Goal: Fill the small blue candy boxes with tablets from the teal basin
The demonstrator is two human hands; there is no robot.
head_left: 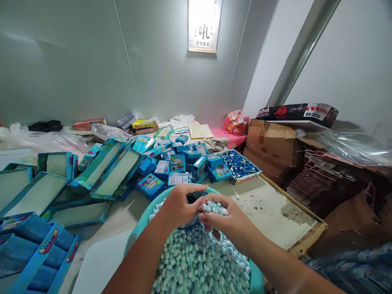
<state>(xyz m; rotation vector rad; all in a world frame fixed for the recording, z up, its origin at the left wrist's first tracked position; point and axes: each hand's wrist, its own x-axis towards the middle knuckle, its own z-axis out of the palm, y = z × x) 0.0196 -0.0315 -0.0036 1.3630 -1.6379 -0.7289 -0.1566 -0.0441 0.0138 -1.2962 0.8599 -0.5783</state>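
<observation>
Reaching from the near left, the left hand point(180, 206) arches, clamped on a small blue cardboard box point(192, 222) over a round turquoise plastic tub point(257, 279); just right, the right hand point(228, 210) curls around pale-blue oval candies point(215, 208)

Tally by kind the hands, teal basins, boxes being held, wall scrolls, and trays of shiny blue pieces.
Left hand and right hand: 2
Teal basin: 1
Held blue box: 1
Wall scroll: 1
Tray of shiny blue pieces: 1
Total: 6
</observation>
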